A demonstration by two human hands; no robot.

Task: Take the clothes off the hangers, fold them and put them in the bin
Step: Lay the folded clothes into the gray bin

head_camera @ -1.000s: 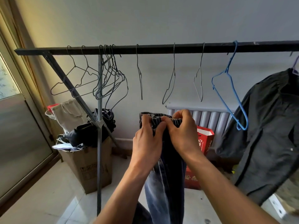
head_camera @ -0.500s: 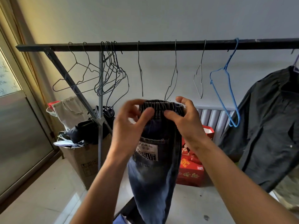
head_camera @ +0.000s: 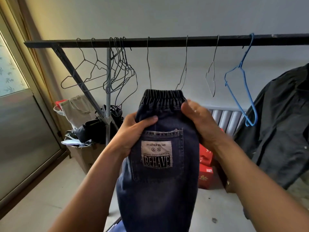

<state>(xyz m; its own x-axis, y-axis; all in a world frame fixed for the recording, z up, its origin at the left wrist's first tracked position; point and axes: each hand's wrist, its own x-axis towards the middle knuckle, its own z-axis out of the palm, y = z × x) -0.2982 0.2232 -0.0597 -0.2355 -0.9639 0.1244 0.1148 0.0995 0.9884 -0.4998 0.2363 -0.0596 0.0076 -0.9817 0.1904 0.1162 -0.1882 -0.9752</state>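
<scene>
Both hands hold a pair of dark jeans [head_camera: 158, 181] at chest height, back pocket w/ "BEHAVE" patch facing the camera. The left hand [head_camera: 132, 134] grips the left side just below the elastic waistband, thumb curled over the front. The right hand [head_camera: 200, 124] clasps the right side, fingers wrapped behind the denim. The legs hang down out of frame. The jeans are off any hanger, so the step in hand looks like folding. The next move prob. calls for doubling the legs up, w/ both grips level. Bare floor [head_camera: 50, 190] lies open below left; red boxes [head_camera: 205, 178] crowd the right. Beyond, a cardboard box [head_camera: 83, 153] of oddments sits by the rack's post. Farther back the rail [head_camera: 167, 43] carries empty wire hangers [head_camera: 117, 72], a blue hanger [head_camera: 240, 84] and, far right, a dark shirt [head_camera: 280, 131] not yet taken down. Which container is the bin: cannot tell.
</scene>
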